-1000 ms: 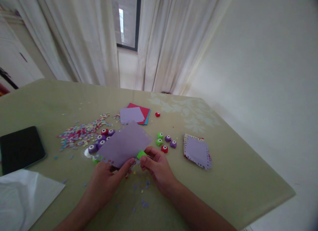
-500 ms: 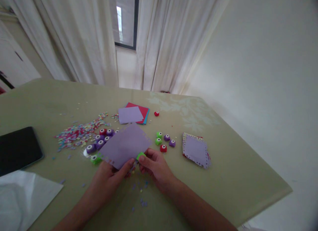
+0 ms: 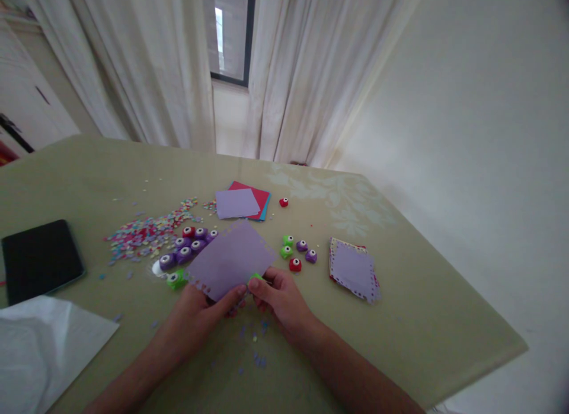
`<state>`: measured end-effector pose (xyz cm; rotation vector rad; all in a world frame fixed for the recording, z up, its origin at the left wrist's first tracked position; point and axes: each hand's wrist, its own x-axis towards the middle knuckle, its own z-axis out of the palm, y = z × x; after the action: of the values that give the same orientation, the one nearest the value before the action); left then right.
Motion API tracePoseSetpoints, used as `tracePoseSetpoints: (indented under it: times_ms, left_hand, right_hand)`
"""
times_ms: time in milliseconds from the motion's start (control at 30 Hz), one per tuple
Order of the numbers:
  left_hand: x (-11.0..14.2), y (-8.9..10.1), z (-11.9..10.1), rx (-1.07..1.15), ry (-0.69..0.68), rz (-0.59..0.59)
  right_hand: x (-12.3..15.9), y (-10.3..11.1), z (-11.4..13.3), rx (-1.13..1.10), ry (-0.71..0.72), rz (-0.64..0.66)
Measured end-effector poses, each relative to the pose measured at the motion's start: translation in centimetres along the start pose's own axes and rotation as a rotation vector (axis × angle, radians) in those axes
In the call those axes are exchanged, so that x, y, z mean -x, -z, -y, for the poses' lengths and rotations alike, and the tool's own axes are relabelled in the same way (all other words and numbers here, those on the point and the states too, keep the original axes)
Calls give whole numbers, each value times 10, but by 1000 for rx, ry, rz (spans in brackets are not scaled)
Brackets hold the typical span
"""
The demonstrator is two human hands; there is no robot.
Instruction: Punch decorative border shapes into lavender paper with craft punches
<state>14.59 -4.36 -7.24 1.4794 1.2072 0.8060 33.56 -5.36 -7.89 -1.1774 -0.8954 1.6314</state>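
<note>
A lilac sheet of paper [image 3: 233,260] with small holes punched along its edges is pinched by its near corner in my left hand [image 3: 207,307]. My right hand [image 3: 280,295] is closed round a small green craft punch [image 3: 255,278] at the sheet's near right edge. Fingers hide most of that punch, so I cannot tell whether it is pressed. Just left of the paper stand several purple punches [image 3: 184,255], a red punch [image 3: 188,232] and another green punch [image 3: 176,278]. To the right sits a looser group with a red punch [image 3: 295,264] and green ones [image 3: 286,252].
Punched-out confetti [image 3: 149,233] is heaped at the left. Coloured sheets [image 3: 237,203] lie farther back, and a stack of edge-punched sheets [image 3: 354,268] lies at the right. A black tablet [image 3: 42,260] and white paper [image 3: 57,343] occupy the table's left side.
The view has shifted slightly, moving the scene a little to the right. My hands keep the same hold on the lilac paper and the green punch.
</note>
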Motion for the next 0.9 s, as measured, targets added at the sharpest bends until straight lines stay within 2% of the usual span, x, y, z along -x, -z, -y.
tracePoseSetpoints:
  times_ms: [267,467,633,900]
  left_hand:
    - [0,-1,-9,49,-11,-28]
    - [-2,-1,-2,29,53,-16]
    - [-2,-1,2,16,45,-3]
    - [0,-1,-8,48,29,-5]
  right_hand:
    - [1,-2,0,47,13,20]
    - [4,-3,4,64,12,32]
    - [4,-4,4,71,8,25]
    - [6,-8,10,12,12,56]
